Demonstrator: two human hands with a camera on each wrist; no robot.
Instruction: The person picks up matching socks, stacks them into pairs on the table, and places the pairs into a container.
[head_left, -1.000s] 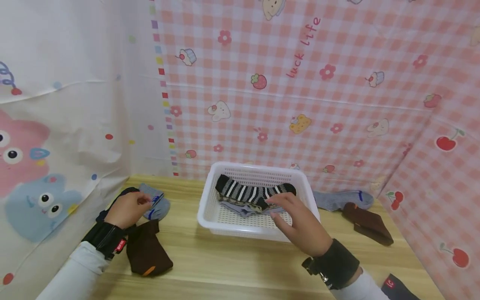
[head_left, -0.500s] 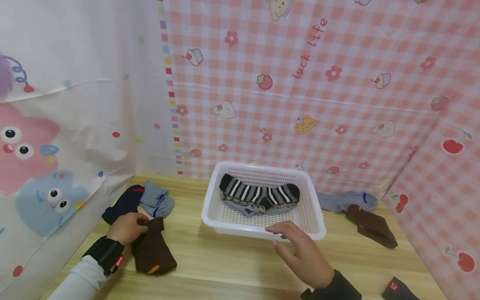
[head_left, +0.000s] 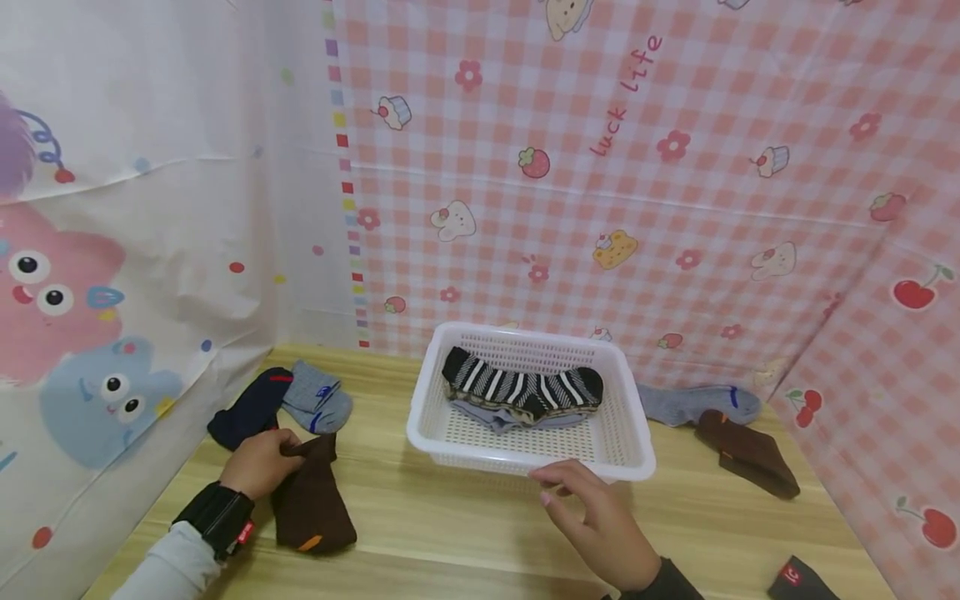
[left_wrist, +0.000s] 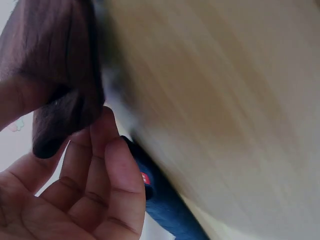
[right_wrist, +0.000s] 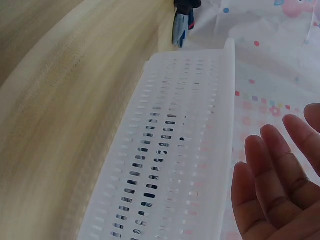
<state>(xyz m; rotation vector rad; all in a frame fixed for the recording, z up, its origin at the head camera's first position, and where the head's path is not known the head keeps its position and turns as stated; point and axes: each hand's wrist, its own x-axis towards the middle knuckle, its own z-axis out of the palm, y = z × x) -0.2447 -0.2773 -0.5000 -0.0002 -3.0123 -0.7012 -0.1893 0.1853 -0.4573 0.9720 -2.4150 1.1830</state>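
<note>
As our left hand [head_left: 261,463] pinches a brown sock [head_left: 315,504], we should grip firmly; our right hand [head_left: 602,527] hovers, loose-fingered, near the basket [head_left: 480,455].

On the table [head_left: 435,537], a basket [head_left: 480,457] stood mid-scene with stacked socks [head_left: 525,390] in it and the right hand [head_left: 600,525] by its near right side, the left-hand sock [head_left: 313,508] and left hand [head_left: 258,465] to its left before two farther socks [head_left: 251,408], two neighbouring socks [head_left: 746,454] far right, and a lone sock [head_left: 798,579] near right.
</note>
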